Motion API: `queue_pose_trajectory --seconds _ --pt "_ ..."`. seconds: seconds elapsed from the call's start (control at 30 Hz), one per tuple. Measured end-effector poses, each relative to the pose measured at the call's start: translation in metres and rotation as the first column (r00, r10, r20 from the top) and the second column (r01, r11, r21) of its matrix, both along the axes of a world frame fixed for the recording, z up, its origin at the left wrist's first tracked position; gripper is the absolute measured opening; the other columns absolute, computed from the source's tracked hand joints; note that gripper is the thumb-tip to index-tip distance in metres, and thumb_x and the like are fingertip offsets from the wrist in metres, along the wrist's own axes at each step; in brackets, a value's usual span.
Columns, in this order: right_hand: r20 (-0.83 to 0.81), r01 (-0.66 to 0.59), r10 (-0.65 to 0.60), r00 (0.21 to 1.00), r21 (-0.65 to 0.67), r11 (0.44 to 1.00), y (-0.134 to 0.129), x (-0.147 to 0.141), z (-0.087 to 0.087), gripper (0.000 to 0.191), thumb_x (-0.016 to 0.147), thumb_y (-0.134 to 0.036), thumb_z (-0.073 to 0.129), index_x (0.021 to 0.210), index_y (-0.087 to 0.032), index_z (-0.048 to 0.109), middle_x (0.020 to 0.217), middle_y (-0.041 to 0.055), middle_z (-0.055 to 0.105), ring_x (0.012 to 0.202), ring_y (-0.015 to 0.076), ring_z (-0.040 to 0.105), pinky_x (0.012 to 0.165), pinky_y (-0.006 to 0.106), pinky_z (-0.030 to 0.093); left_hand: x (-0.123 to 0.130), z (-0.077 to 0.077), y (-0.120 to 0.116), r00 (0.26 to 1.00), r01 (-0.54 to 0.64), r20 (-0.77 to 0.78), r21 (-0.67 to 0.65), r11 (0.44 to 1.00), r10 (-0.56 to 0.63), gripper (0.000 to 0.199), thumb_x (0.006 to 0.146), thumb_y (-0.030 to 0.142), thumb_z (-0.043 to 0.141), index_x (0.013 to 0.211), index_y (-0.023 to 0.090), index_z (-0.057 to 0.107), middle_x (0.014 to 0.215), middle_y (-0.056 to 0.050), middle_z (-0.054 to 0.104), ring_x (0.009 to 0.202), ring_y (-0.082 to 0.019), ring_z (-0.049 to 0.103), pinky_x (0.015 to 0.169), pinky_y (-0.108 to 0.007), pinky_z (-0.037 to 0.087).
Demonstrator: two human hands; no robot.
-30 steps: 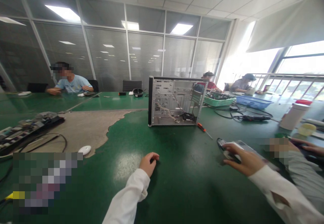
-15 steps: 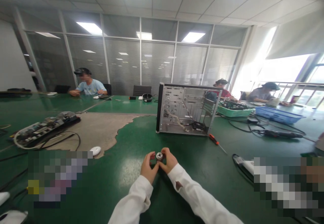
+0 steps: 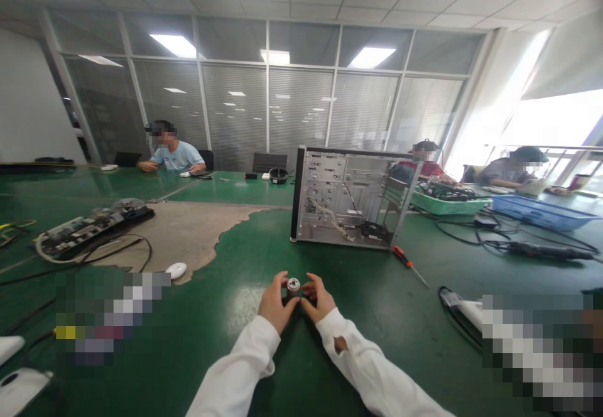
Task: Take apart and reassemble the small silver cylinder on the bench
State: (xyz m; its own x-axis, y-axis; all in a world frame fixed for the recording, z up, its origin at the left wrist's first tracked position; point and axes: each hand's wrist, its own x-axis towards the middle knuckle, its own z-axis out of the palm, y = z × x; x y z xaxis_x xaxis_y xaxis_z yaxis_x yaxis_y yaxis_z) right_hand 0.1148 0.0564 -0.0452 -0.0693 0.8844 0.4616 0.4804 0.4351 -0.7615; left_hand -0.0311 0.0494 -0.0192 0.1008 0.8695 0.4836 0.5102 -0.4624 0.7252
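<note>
Both hands meet low over the green table (image 3: 198, 348), as half a second ago. The left hand (image 3: 274, 303) and right hand (image 3: 316, 297) pinch a small round metal part (image 3: 293, 286) between their fingertips, now held slightly higher and tilted. A second ago the right hand was out at three o'clock. At one o'clock lies a screwdriver (image 3: 409, 264); at twelve stands the open computer case (image 3: 351, 198), unmoved.
</note>
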Motion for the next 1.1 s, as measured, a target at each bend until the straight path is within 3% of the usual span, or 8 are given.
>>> queue_pose_trajectory --seconds 0.23,0.4,0.5,0.7,0.93,1.1 --pt "0.008 -0.051 0.05 0.999 0.068 0.996 -0.009 0.002 0.014 0.059 0.059 -0.009 0.047 0.114 -0.021 0.03 0.093 0.0038 0.053 0.073 0.0127 0.053 0.059 0.026 0.048 0.002 0.006 -0.001 0.994 -0.005 0.108 -0.112 0.994 0.018 0.053 0.06 0.017 0.059 0.106 0.019 0.034 0.09 -0.003 0.06 0.082 -0.015 0.057 0.076 -0.032 0.042" --pt "0.154 -0.207 0.179 0.972 0.189 0.96 -0.026 0.001 0.033 0.064 0.057 -0.004 0.043 0.117 -0.021 0.032 0.114 0.0083 0.042 0.096 0.0192 0.047 0.071 0.031 0.047 0.002 0.007 -0.004 0.989 0.027 0.15 -0.157 0.987 -0.003 0.055 0.058 0.015 0.06 0.107 0.019 0.034 0.094 -0.005 0.059 0.085 -0.016 0.057 0.075 -0.033 0.042" --pt "0.227 -0.238 0.195 0.954 0.177 0.955 -0.032 0.0 0.038 0.064 0.056 -0.003 0.043 0.117 -0.02 0.033 0.116 0.0087 0.041 0.106 0.0227 0.04 0.079 0.038 0.043 0.001 0.005 -0.004 0.987 0.05 0.16 -0.169 0.984 -0.023 0.058 0.057 0.013 0.061 0.108 0.019 0.033 0.096 -0.005 0.059 0.088 -0.017 0.056 0.077 -0.034 0.041" --pt "0.238 -0.256 0.216 0.947 0.15 0.955 -0.03 -0.001 0.036 0.065 0.055 -0.003 0.044 0.117 -0.018 0.032 0.115 0.0093 0.042 0.106 0.0229 0.039 0.083 0.04 0.04 0.002 0.01 -0.006 0.988 0.011 0.156 -0.203 0.979 0.021 0.058 0.056 0.013 0.062 0.107 0.019 0.036 0.09 -0.004 0.062 0.088 -0.017 0.056 0.081 -0.035 0.038" --pt "0.187 -0.256 0.216 0.958 0.225 0.94 -0.029 -0.002 0.029 0.069 0.052 -0.005 0.044 0.118 -0.019 0.028 0.118 0.0098 0.037 0.109 0.0233 0.036 0.079 0.036 0.043 0.001 0.015 -0.013 0.999 -0.019 0.028 -0.075 0.997 0.021 0.058 0.055 0.012 0.062 0.106 0.021 0.037 0.095 -0.001 0.059 0.097 -0.018 0.051 0.087 -0.035 0.035" --pt "0.051 -0.188 0.182 0.982 0.189 0.964 -0.026 -0.003 0.025 0.078 0.048 -0.003 0.04 0.122 -0.019 0.018 0.117 0.0103 0.039 0.093 0.0192 0.048 0.066 0.029 0.047 0.002 0.011 -0.013 0.996 0.001 -0.094 0.121 0.993 0.01 0.05 0.06 0.017 0.06 0.106 0.02 0.039 0.096 -0.003 0.058 0.099 -0.018 0.048 0.089 -0.034 0.034"
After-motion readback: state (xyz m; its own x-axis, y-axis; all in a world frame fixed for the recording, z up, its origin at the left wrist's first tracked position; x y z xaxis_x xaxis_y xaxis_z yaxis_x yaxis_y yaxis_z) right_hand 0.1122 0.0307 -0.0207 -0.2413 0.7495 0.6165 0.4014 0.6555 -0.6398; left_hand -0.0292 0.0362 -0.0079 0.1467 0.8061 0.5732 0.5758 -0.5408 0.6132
